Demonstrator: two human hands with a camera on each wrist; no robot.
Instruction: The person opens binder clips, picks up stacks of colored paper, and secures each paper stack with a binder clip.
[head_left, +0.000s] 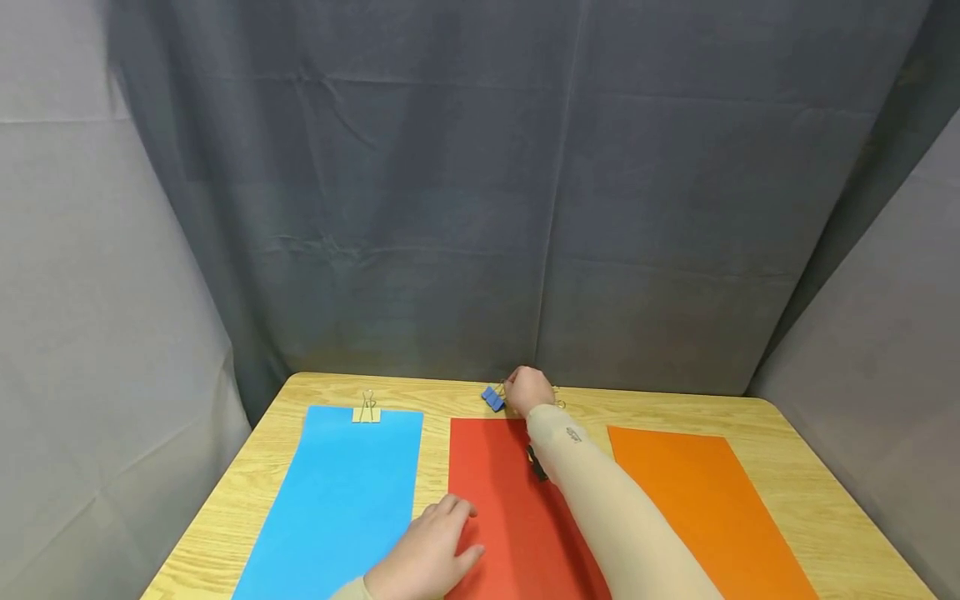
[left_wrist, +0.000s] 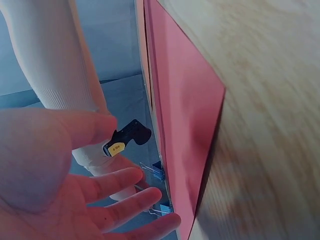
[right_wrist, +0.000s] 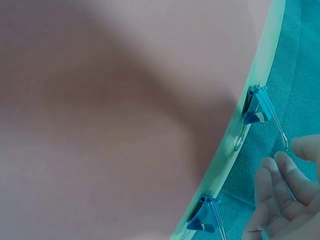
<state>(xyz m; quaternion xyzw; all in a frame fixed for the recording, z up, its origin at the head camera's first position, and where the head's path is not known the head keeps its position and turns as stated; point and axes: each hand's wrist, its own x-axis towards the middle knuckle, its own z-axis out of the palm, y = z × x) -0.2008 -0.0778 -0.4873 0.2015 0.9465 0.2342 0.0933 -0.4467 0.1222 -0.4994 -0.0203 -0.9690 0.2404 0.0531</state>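
My right hand point(head_left: 529, 390) is at the table's far edge, past the red sheet point(head_left: 487, 492). Its thumb and fingertips pinch the wire handle of a blue binder clip point(head_left: 492, 398), the upper of two clips in the right wrist view point(right_wrist: 257, 105). A second binder clip point(right_wrist: 205, 215) lies beside it, mostly covered by the hand in the head view. My left hand point(head_left: 427, 546) hovers over the red sheet's near left part, fingers loosely spread and holding nothing. A small black device point(left_wrist: 127, 137) with a yellow label sits under the right wrist.
Left on the wooden table point(head_left: 202, 533) lies a blue sheet point(head_left: 337, 500) with a yellow binder clip point(head_left: 366, 415) on its far edge. An orange sheet point(head_left: 690, 483) lies to the right. A dark grey curtain point(head_left: 450, 208) hangs behind the table.
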